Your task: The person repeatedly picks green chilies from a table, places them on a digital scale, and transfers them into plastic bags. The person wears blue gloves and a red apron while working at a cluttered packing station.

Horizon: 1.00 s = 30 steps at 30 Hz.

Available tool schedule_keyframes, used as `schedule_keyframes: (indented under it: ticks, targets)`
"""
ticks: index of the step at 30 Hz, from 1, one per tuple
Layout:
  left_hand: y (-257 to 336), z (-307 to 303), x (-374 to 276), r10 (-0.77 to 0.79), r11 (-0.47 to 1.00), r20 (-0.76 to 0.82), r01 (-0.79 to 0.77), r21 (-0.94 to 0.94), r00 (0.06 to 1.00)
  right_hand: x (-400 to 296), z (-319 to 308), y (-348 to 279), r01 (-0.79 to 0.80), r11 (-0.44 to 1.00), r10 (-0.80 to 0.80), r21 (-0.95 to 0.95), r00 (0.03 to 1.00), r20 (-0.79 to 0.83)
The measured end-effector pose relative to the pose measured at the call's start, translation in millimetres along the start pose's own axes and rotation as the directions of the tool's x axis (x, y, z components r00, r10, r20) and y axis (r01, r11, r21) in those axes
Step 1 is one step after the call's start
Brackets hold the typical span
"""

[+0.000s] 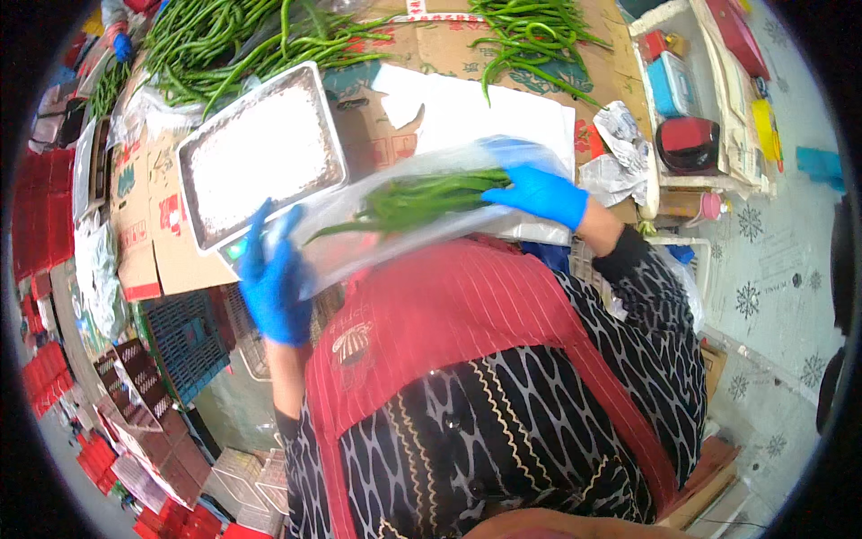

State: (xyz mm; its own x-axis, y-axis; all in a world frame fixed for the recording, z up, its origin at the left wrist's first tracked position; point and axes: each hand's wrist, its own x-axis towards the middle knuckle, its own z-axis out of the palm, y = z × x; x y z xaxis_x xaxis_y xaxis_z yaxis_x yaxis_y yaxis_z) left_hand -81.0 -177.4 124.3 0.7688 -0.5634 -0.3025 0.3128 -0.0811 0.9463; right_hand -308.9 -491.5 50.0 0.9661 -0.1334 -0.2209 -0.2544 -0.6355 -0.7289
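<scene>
A clear plastic bag holding a bundle of long green peppers stretches between my hands, above the near edge of the table. My right hand, in a blue glove, grips the bag at the bundle's right end. My left hand, also blue-gloved, is blurred at the bag's left end; whether its fingers hold the plastic cannot be told. A metal tray with a bright, overexposed inside lies just beyond my left hand, on top of a device with a small green light.
Loose green peppers lie in a large heap at the back left and a smaller pile at the back right. White sheets rest on the cardboard table cover. A foam box stands at the right, beside crumpled paper.
</scene>
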Motion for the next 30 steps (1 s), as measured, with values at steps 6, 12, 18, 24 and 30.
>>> schedule_keyframes:
  ticks: [6,12,18,24,30]
  targets:
    - [10.3,19.5,4.6,-0.049,0.999,0.226,0.046,0.016,0.973,-59.6,-63.6,-62.9,-0.165,0.874,0.084,-0.458,0.978,-0.192]
    - [27.8,34.6,-13.0,0.070,0.994,0.229,-0.049,-0.094,0.971,-94.0,-97.7,-105.4,-0.221,0.869,0.113,-0.443,0.960,-0.257]
    - [-1.6,59.1,15.7,0.145,0.989,0.585,-0.130,-0.067,0.798,-44.6,-21.7,-40.7,0.138,0.987,-0.142,-0.082,0.989,-0.037]
    - [11.7,57.8,4.3,0.116,0.991,0.457,-0.071,-0.114,0.882,32.1,70.5,-41.2,0.065,0.997,-0.062,-0.047,0.996,0.059]
    - [9.5,48.8,-1.7,0.113,0.985,0.281,-0.069,-0.160,0.953,55.8,81.3,-38.0,0.148,0.955,-0.224,-0.255,0.927,-0.300]
